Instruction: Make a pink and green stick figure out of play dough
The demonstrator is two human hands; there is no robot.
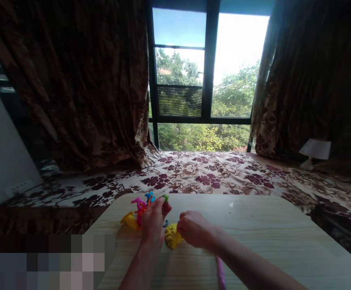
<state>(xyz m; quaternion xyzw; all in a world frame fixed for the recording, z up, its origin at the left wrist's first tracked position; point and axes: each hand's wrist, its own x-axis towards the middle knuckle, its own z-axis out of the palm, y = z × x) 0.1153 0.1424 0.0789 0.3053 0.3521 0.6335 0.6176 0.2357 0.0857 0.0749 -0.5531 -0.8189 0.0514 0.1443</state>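
My left hand [153, 220] is closed near the far left part of the table, with a small green piece [166, 198] at its fingertips that looks like modelling clay. My right hand [194, 228] is curled up against a bumpy yellow lump [172, 237], clay-like too; whatever its fingers grip is hidden. Between the hands lies a small dark blue bit [166, 223]. Left of my left hand sit a yellow piece [129, 220], a pink piece [138, 204] and a blue piece [150, 196], with orange strands among them, partly covered by the hand.
A pink stick-like thing [221, 274] lies on the pale wooden table [254, 233], partly behind my right forearm. Beyond the table is a flowered cloth [205, 173] under a window with curtains. A white lamp [316, 149] stands at the right.
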